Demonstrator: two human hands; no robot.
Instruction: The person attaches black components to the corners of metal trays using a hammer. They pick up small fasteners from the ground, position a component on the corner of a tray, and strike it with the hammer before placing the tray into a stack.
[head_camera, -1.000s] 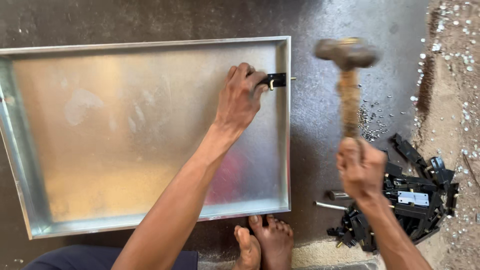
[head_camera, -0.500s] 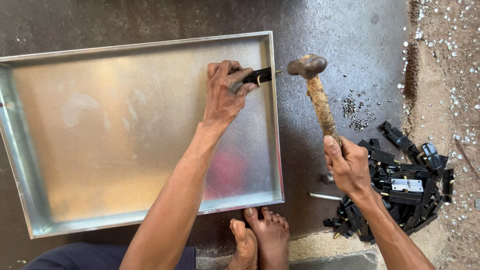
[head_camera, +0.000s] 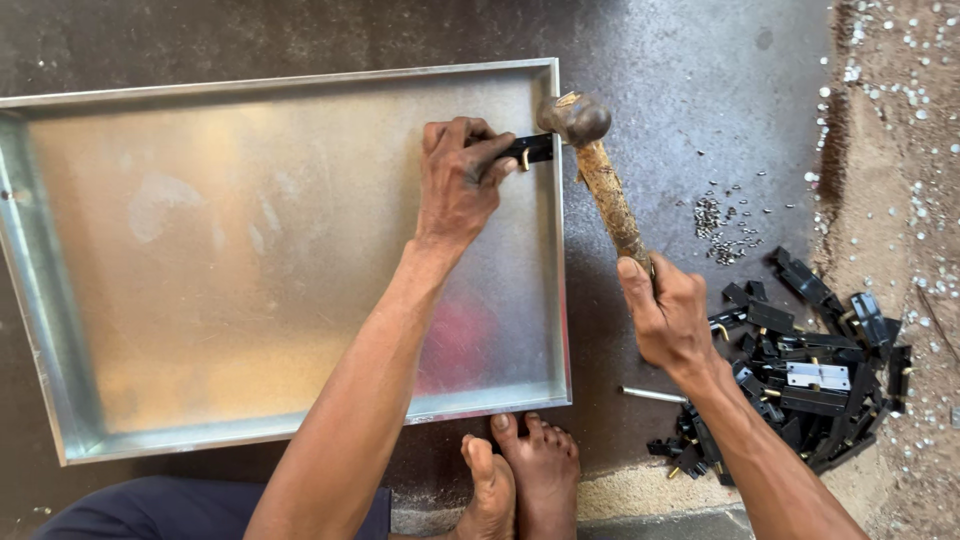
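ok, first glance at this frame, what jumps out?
The big shiny metal tray fills the left of the view, lying on the dark floor. At its right wall the left hand pins a small black part while the right hand grips a worn wooden-handled hammer, its head at that part. A heap of black parts lies at the right.

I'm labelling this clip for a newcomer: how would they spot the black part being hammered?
Find the big shiny metal tray on the dark floor, then follow its right wall up toward the far corner. There the left hand pins a small black latch piece beside the hammer head, apart from the heap of black pieces on the floor.
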